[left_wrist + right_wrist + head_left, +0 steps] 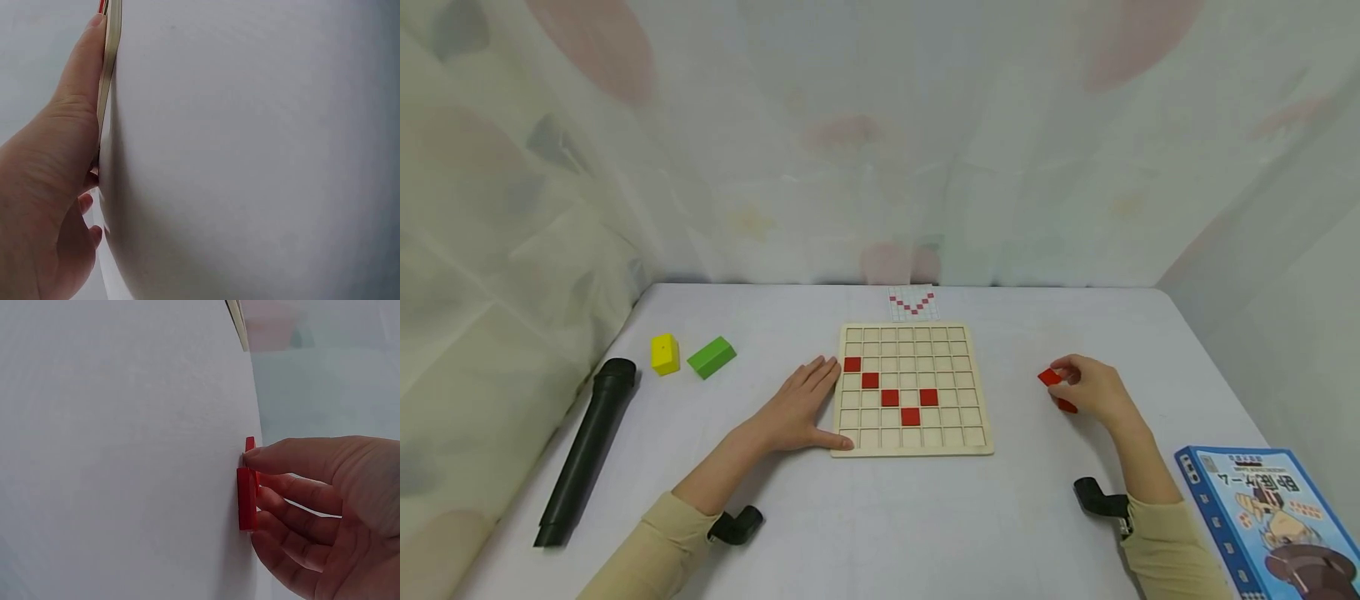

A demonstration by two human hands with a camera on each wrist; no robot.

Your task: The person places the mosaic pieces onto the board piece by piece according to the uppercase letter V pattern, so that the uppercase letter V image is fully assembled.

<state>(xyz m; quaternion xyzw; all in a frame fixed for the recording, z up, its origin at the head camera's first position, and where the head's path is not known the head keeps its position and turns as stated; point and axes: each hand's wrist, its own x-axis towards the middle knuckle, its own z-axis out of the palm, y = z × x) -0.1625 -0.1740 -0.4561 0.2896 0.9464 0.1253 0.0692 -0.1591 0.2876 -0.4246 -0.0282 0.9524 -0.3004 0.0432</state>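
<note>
A light wooden grid board (pixel 916 457) lies on the white table, with several square red tiles (pixel 890 398) set in its cells. My left hand (pixel 797 410) rests along the board's left edge, fingers straight and thumb lying on the near left corner. Right of the board, my right hand (pixel 1093 390) has curled fingers and pinches a small red tile (pixel 1049 377) at the table surface. Another red tile (pixel 246 499) lies beside the thumb and fingers, partly hidden by the hand in the head view. A small card (pixel 913 303) behind the board shows red squares in a V shape.
At the left are a yellow block (pixel 665 354), a green block (pixel 711 357) and a long black cylinder-like object (pixel 586 454). A blue illustrated box (pixel 1270 525) stands at the near right. Patterned white curtains (pixel 910 167) surround the table's back and sides.
</note>
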